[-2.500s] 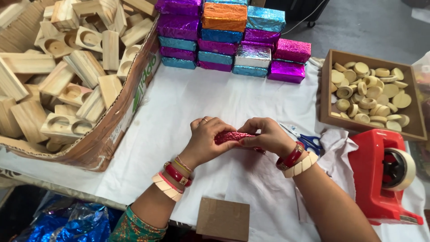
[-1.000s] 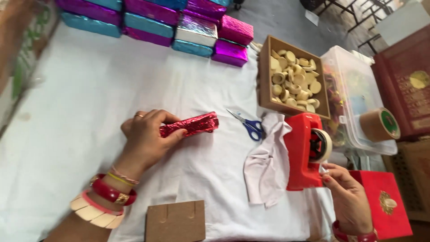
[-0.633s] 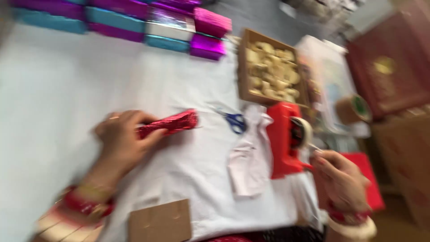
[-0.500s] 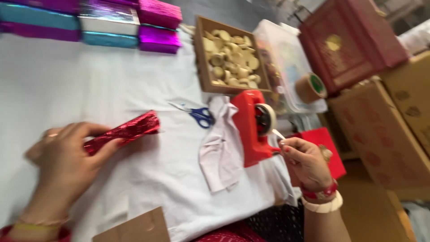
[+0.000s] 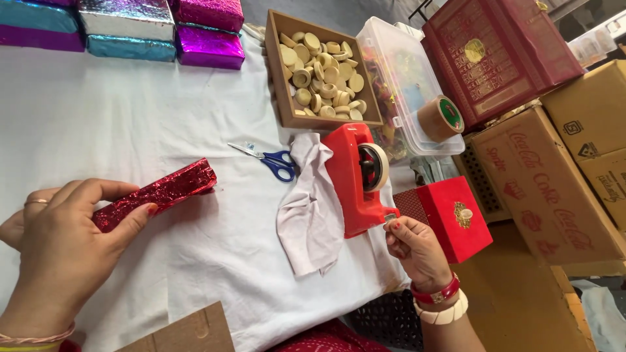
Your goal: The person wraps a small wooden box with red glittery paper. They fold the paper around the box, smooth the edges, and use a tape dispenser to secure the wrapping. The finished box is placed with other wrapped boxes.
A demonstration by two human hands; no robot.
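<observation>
My left hand point(image 5: 59, 254) clamps the red foil-wrapped bar point(image 5: 156, 193); right hand point(image 5: 414, 248) pinches tape at the red tape dispenser point(image 5: 358, 179) — risk: tape sticks to itself if slack.

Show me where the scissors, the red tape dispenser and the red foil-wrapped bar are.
scissors point(image 5: 279, 162): head view, on the blue handles.
red tape dispenser point(image 5: 349, 189): head view, on its red body.
red foil-wrapped bar point(image 5: 171, 189): head view, on the foil past the left hand point(image 5: 62, 251).
</observation>
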